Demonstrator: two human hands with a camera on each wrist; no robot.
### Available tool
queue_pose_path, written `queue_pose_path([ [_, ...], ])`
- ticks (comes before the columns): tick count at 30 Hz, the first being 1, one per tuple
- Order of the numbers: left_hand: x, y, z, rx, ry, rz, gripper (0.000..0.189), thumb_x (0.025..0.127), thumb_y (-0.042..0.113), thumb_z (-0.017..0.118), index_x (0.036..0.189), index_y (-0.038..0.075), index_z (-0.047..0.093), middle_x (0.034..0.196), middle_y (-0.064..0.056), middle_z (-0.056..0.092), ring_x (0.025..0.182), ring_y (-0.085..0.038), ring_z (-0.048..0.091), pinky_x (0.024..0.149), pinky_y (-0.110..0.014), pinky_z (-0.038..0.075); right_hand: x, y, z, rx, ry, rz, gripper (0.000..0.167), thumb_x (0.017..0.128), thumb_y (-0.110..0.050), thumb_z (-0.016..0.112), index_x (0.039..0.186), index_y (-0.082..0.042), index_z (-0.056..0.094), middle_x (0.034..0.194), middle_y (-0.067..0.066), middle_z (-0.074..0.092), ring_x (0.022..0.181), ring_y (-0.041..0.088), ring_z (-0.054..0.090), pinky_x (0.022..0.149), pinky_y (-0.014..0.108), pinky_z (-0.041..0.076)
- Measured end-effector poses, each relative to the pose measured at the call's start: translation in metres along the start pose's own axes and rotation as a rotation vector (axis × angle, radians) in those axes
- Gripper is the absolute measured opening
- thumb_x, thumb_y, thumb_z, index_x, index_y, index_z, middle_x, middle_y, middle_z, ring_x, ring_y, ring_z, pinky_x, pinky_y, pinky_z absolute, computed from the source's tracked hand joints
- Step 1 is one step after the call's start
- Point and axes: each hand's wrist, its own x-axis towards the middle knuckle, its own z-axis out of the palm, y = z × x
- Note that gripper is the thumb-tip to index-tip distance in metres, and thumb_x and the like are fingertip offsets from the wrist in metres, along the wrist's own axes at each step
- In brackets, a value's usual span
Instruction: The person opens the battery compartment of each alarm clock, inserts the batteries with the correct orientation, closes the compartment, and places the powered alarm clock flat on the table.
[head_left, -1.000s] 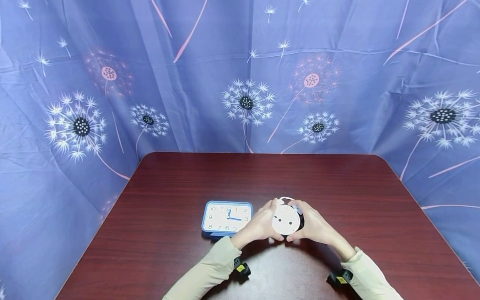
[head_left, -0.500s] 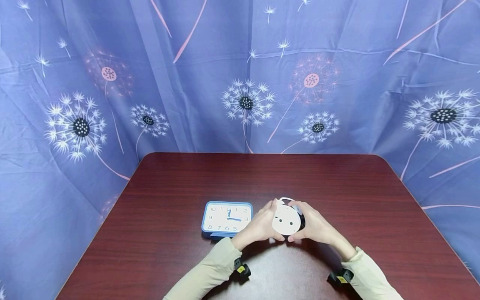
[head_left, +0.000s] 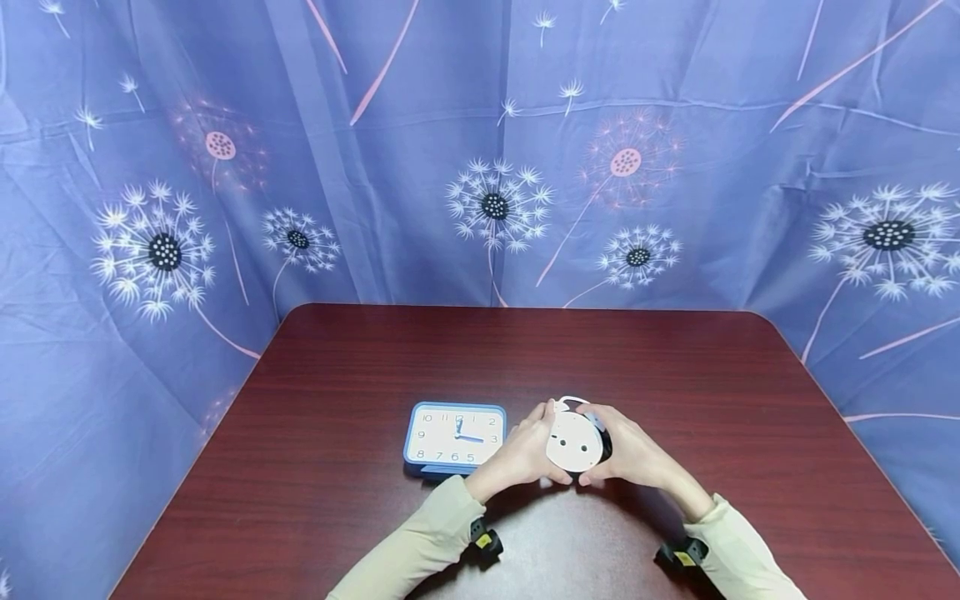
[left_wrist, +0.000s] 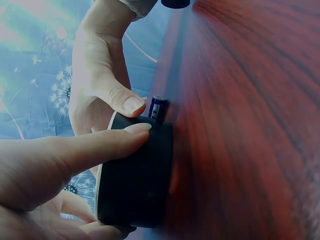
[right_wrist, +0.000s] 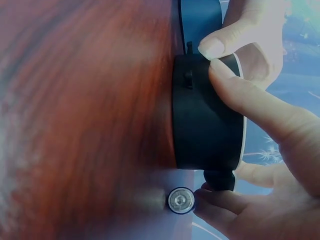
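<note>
In the head view, a round alarm clock (head_left: 574, 442) with a white plate, dark holes and a white loop at its far end lies between both hands. My left hand (head_left: 531, 448) grips its left side and my right hand (head_left: 626, 450) its right side. The wrist views show its black casing (right_wrist: 207, 120) low over the table; whether it touches is unclear. Both thumbs press the near edge, close together. A small battery (right_wrist: 181, 200) is seen end-on near my right fingertips. In the left wrist view, a dark cylinder (left_wrist: 159, 107) shows beyond the casing.
A blue rectangular clock (head_left: 455, 435) with a white dial stands just left of my left hand. The dark red wooden table (head_left: 360, 350) has a blue dandelion-patterned cloth (head_left: 405, 208) behind it. Black wrist cameras (head_left: 486, 540) hang beneath both forearms.
</note>
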Motion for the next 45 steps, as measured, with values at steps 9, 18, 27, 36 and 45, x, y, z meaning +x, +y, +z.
queue_pose_path([
  [9,-0.001,-0.001,-0.001,-0.018,0.004,0.014,0.112,0.061,0.026,0.092,0.147,-0.006,0.030,0.143,-0.017,0.046,0.119,-0.032,0.057,0.098,-0.038,0.049,0.002,0.000,-0.003,0.030,-0.068,0.015,0.090,0.053,-0.028,0.093,0.129,0.000,0.053,0.125,0.015,0.059,0.112,0.029,0.056,0.092,0.047,0.046],
  [18,-0.003,-0.002,-0.003,0.005,0.022,0.044,0.106,0.064,0.027,0.091,0.147,-0.004,0.033,0.140,-0.017,0.048,0.116,-0.031,0.058,0.095,-0.036,0.050,0.004,0.005,-0.007,0.067,-0.129,-0.011,0.090,0.056,-0.029,0.092,0.133,-0.005,0.052,0.131,0.018,0.054,0.119,0.034,0.052,0.094,0.053,0.044],
  [27,-0.009,0.001,-0.004,0.000,0.024,0.026,0.099,0.067,0.028,0.089,0.146,-0.003,0.037,0.140,-0.026,0.045,0.118,-0.037,0.056,0.097,-0.042,0.049,0.001,0.006,-0.011,0.066,-0.185,0.011,0.092,0.063,-0.031,0.088,0.141,-0.007,0.047,0.134,0.028,0.047,0.123,0.045,0.048,0.094,0.061,0.042],
  [36,-0.012,0.005,-0.002,0.058,0.044,0.011,0.097,0.069,0.039,0.086,0.144,-0.003,0.040,0.140,-0.028,0.045,0.111,-0.038,0.061,0.091,-0.042,0.053,0.000,0.004,-0.016,0.036,-0.207,0.009,0.091,0.065,-0.029,0.087,0.143,-0.009,0.046,0.135,0.030,0.045,0.122,0.045,0.049,0.093,0.060,0.043],
  [45,-0.016,0.006,-0.003,0.108,0.034,0.023,0.099,0.071,0.042,0.084,0.145,-0.003,0.037,0.138,-0.031,0.044,0.105,-0.036,0.064,0.086,-0.038,0.055,0.002,-0.006,-0.022,-0.005,-0.047,-0.020,0.080,0.062,-0.032,0.089,0.131,-0.007,0.058,0.138,0.023,0.051,0.122,0.041,0.053,0.092,0.055,0.046],
])
